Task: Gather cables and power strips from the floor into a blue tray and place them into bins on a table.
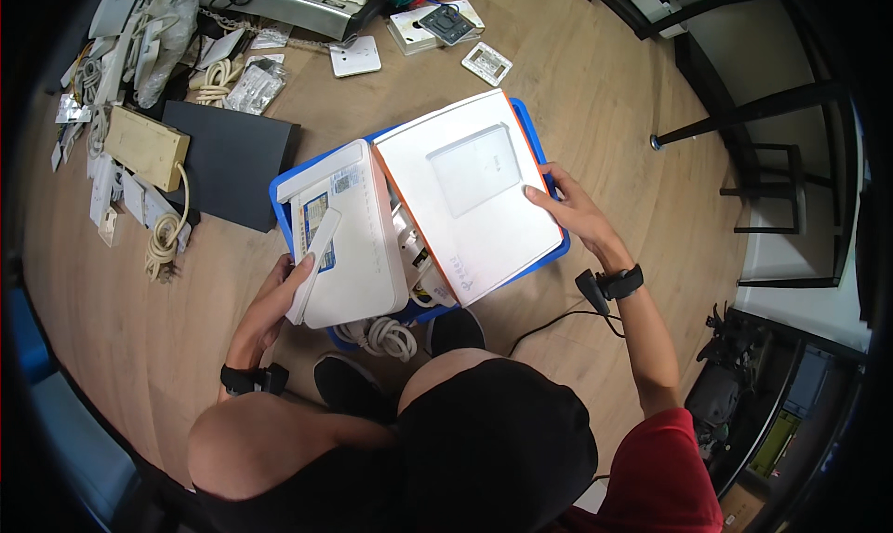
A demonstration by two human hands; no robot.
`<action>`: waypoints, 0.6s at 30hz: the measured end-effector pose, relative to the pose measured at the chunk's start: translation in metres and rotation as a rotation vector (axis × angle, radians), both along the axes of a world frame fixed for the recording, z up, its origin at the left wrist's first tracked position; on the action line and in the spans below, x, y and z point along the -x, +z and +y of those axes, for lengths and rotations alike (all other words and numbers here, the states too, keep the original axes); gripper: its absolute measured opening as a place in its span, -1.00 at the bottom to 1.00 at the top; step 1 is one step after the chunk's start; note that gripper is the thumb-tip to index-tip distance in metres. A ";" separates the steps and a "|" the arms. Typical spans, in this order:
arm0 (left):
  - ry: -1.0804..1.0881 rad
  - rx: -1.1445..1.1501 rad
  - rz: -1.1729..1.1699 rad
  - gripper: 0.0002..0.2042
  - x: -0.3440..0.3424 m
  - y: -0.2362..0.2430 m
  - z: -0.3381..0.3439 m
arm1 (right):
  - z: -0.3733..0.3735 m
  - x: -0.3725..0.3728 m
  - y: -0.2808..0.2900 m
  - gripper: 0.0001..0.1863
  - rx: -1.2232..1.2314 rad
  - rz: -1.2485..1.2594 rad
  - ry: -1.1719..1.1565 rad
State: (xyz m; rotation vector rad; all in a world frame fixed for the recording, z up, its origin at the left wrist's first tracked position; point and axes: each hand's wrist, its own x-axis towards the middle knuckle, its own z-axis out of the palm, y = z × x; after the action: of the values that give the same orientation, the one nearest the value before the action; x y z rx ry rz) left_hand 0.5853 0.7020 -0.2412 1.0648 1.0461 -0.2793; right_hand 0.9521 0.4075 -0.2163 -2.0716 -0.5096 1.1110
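Observation:
My left hand grips the lower left edge of a white router, thumb on one of its flat antenna strips. A blue label and a small square code are on the router's upturned face. My right hand holds the right edge of a white cardboard box with orange sides, thumb on top and fingers at the edge. A pale device is pictured on the box. Both lie tilted over a blue bin, side by side. Between them, white plugs and cables show inside the bin; the rest is hidden.
Coiled grey cable hangs at the bin's near side, by my shoes. A dark flat panel, a yellowed adapter box and heaped cables lie at left. White wall plates lie beyond the bin. A black table leg stands at right.

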 end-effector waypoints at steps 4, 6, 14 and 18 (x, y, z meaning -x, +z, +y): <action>-0.025 0.060 0.001 -0.15 -0.002 -0.015 0.007 | -0.006 -0.029 -0.017 0.11 -0.046 -0.023 0.045; 0.092 0.134 -0.061 -0.22 0.004 -0.023 0.001 | -0.011 -0.033 -0.031 0.15 -0.016 0.038 0.011; 0.152 0.208 -0.069 -0.05 -0.005 -0.022 0.000 | 0.000 -0.040 -0.032 0.37 0.063 0.100 -0.059; 0.098 0.171 0.012 -0.04 -0.009 -0.007 -0.001 | 0.004 -0.034 -0.030 0.36 0.079 0.120 -0.084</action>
State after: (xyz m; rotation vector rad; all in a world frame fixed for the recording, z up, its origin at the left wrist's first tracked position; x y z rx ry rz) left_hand 0.5943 0.7005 -0.2484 0.8569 1.0623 -0.2908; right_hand 0.9859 0.4112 -0.2467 -2.0583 -0.3217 1.2142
